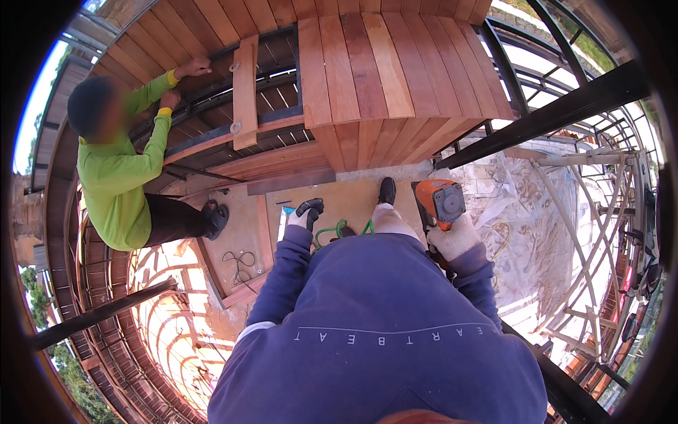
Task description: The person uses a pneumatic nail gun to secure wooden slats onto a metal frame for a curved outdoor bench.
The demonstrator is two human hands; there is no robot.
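Note:
My right hand [453, 239], in a pale glove, is wrapped round an orange and black nail gun [439, 201], held out in front on the right. My left hand [307, 213] wears a glove with dark fingers and is closed. What it holds, if anything, is hidden. Beside it shows a thin white and blue piece [284, 218]; I cannot tell whether the hand grips it. Between my arms runs a green hose [326, 232], partly covered by my body. Ahead rises a bench-like structure clad in reddish wooden boards [367, 67].
A co-worker in a lime-green top [116, 180] leans on the open frame at left, near a loose board [245, 92] laid across it. A dark steel beam [544, 116] slants at right. Cable [240, 265] lies on the floor. Plastic sheeting [533, 226] covers the ground right.

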